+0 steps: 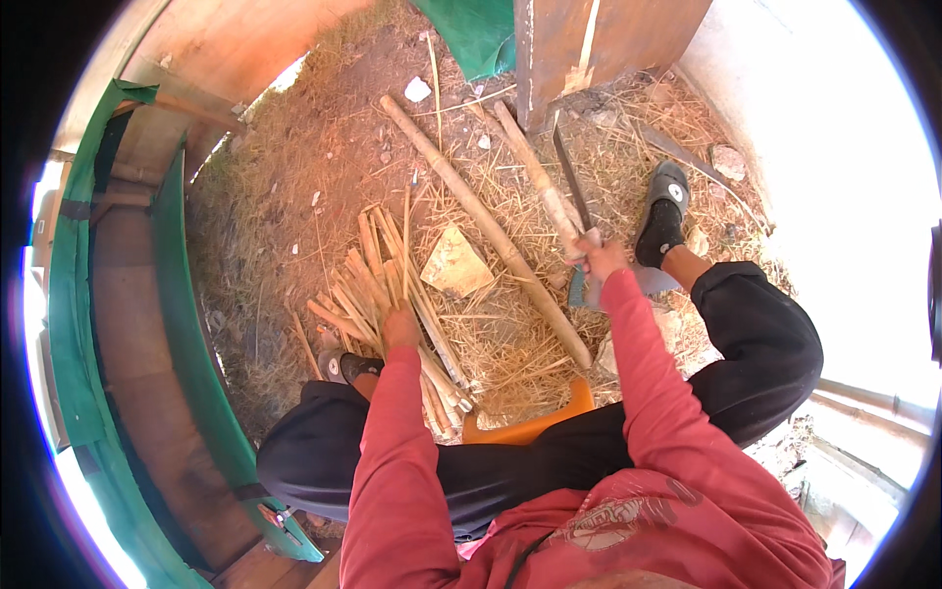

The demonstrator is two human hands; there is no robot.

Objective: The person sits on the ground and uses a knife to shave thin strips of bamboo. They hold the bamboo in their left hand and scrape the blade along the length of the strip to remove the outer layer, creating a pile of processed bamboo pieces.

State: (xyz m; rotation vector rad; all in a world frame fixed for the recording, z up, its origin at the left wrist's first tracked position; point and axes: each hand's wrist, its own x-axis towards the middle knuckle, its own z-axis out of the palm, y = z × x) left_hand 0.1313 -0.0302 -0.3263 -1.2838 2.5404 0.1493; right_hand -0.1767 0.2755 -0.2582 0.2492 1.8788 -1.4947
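In my right hand is the handle of a machete, its long dark blade pointing away from me and slightly left. The fingers are wrapped around the handle, beside the near end of a short bamboo pole. My left hand is closed at a pile of split bamboo strips on the ground. One thin bamboo strip rises from its fingers; the fingertips are partly hidden. A long bamboo pole lies slantwise between my hands.
A pale angular stone sits right of the pile. An orange plastic stool shows under my legs. Straw covers the ground. Green sheeting lines the left side; a wooden board stands ahead and a white wall right.
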